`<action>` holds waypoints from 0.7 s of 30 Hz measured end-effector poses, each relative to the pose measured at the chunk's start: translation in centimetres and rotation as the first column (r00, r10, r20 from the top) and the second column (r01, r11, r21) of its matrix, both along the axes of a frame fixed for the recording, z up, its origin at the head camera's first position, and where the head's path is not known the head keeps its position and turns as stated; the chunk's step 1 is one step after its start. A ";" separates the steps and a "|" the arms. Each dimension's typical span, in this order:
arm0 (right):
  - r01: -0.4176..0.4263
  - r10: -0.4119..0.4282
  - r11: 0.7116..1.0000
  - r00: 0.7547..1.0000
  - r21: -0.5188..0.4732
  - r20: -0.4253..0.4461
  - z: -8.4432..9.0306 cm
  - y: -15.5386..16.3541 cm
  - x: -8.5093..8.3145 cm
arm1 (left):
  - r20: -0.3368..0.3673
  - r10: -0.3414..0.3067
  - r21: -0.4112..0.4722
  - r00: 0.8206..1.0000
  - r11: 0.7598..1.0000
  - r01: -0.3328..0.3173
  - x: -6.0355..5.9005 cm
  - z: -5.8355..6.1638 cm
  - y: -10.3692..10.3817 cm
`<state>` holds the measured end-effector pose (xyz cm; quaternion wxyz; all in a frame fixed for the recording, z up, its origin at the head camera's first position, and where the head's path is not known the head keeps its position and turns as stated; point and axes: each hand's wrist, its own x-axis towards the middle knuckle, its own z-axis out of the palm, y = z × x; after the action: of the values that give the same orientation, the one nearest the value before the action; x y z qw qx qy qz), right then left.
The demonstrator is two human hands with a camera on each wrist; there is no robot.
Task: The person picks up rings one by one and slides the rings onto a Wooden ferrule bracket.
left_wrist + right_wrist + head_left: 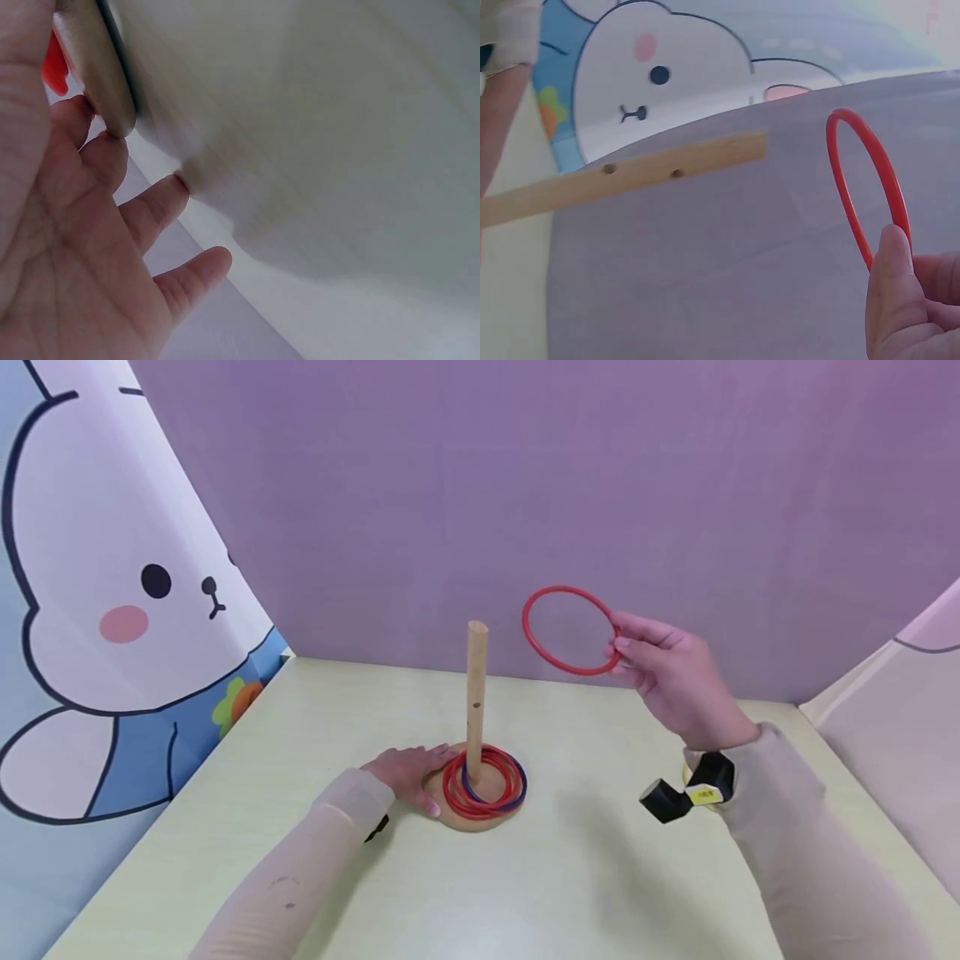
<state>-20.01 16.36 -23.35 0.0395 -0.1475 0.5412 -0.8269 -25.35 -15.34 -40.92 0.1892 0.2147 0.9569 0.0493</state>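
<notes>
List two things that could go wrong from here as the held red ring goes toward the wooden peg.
1. The right hand pinches the red ring only at its edge, off to the side of the peg; released from there, it would likely miss and roll across the table.
2. The left hand rests against the base; a nudge could shift or tip the peg.

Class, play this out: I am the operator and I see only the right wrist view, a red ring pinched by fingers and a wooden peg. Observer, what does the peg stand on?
Observer: On a round wooden base on the table.
Operator: Any rings on the peg already?
Observer: Yes, several rings, red and one blue, lie round its foot.
Operator: Where is the left hand?
Observer: Flat against the base's left edge, while the right hand holds the red ring up, right of the peg top.
</notes>
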 end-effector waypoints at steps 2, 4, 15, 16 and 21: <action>0.016 -0.017 1.000 1.000 -0.024 -0.011 0.3 -0.5 0.1 | 0.003 -0.001 0.002 1.000 1.000 0.001 0.0 0.0 0.0; 0.030 -0.031 0.999 0.999 -0.043 -0.018 0.5 -1.2 0.3 | 0.007 0.005 0.001 1.000 1.000 -0.005 0.1 0.0 0.0; 0.098 -0.098 0.995 0.994 -0.002 -0.048 0.3 -6.0 0.6 | 0.032 0.055 -0.018 0.998 0.998 -0.054 0.2 0.3 0.3; 0.103 -0.103 0.995 0.993 0.001 -0.053 0.3 -6.3 0.6 | 0.031 0.059 -0.021 0.998 0.998 -0.059 0.3 0.3 0.3; 0.108 -0.110 0.994 0.993 -0.033 -0.050 -0.2 -7.3 0.4 | 0.000 0.050 -0.048 0.999 0.998 -0.050 0.3 0.4 0.5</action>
<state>-19.65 9.11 -23.59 -0.0219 -0.1398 0.5368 -0.8318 -25.10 -14.82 -40.50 0.1935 0.1859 0.9628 0.0310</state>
